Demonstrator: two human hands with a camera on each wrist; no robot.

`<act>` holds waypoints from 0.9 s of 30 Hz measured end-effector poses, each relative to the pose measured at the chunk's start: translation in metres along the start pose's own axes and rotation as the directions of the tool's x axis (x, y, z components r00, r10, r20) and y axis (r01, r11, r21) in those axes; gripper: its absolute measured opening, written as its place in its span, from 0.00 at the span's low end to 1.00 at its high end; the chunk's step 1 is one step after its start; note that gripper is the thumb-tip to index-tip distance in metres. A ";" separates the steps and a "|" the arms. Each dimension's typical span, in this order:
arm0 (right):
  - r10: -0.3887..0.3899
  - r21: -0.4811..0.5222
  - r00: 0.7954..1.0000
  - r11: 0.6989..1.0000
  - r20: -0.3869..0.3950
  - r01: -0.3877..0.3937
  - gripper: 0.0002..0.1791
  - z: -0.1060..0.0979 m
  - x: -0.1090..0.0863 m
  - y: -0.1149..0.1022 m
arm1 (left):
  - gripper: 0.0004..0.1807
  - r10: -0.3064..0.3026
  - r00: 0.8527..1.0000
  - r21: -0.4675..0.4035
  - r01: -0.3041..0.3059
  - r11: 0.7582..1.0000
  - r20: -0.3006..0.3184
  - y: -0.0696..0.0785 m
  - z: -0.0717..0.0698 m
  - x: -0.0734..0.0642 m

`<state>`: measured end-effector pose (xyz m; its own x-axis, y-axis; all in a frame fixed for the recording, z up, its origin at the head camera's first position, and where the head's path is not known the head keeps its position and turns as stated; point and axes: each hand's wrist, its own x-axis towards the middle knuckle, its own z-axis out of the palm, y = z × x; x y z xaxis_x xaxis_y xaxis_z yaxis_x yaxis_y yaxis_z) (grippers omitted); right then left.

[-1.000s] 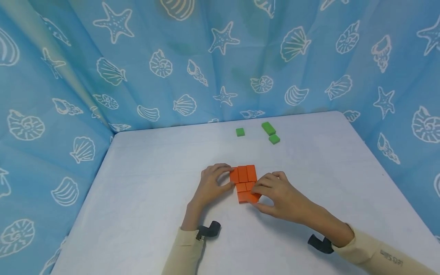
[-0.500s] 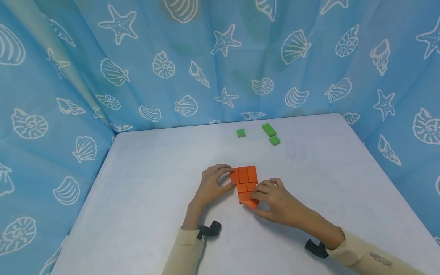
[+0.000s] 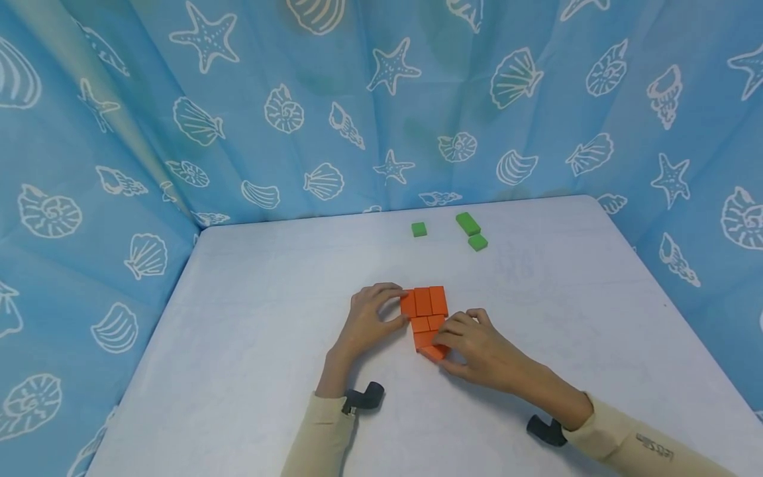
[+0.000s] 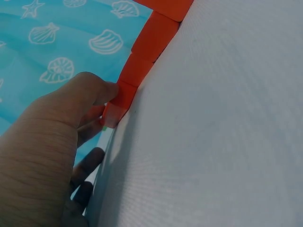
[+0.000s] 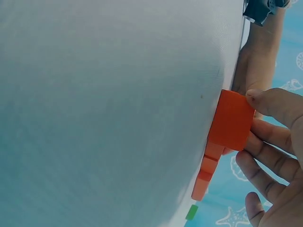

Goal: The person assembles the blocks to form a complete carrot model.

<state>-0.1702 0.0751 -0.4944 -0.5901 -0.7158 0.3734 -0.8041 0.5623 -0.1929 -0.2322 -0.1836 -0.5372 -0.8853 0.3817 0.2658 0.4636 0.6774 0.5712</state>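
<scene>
Flat orange blocks (image 3: 422, 302) lie close together on the white table, three side by side at the far end and smaller ones nearer. My left hand (image 3: 371, 318) holds the leftmost orange block (image 3: 408, 305) between thumb and fingers; in the left wrist view the thumb presses on the end of the orange row (image 4: 137, 68). At the near end, my right hand (image 3: 483, 348) pinches another orange block (image 5: 232, 120), set slightly askew against the group. The right fingers cover part of this near end in the head view.
Toward the back edge lie a small green block (image 3: 419, 229), a longer green block (image 3: 467, 224) and another small green block (image 3: 477, 242) beside it. A blue curtain with shells (image 3: 322, 182) borders the table (image 3: 268, 298) behind and at the sides.
My right hand has moved slightly toward me with its orange block, to the near edge of the group. My left hand has stayed in place on the leftmost block.
</scene>
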 end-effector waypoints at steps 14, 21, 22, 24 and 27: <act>0.259 0.051 0.965 0.964 0.041 -0.261 0.18 -0.026 0.018 0.027 | 0.23 -0.021 1.000 -0.010 0.021 1.000 0.016 -0.003 0.001 0.000; 0.439 0.033 0.898 0.898 -0.036 -0.438 0.16 -0.042 0.049 0.091 | 0.23 -0.023 1.000 -0.003 0.023 1.000 0.021 -0.005 -0.001 0.002; 0.456 0.028 0.889 0.890 -0.040 -0.455 0.16 -0.043 0.053 0.100 | 0.23 -0.019 1.000 -0.004 0.019 1.000 0.017 -0.006 0.000 0.001; 0.482 0.021 0.875 0.876 -0.050 -0.482 0.16 -0.044 0.059 0.116 | 0.23 -0.014 1.000 -0.012 0.014 1.000 0.010 -0.006 0.001 0.000; 0.522 0.028 0.852 0.853 -0.048 -0.521 0.17 -0.044 0.065 0.137 | 0.23 -0.006 1.000 -0.020 0.006 1.000 0.006 -0.007 0.004 -0.001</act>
<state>-0.3155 0.1244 -0.4565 -0.9189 -0.2963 0.2605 -0.3803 0.8411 -0.3847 -0.2347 -0.1859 -0.5449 -0.8876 0.3818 0.2576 0.4575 0.6668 0.5882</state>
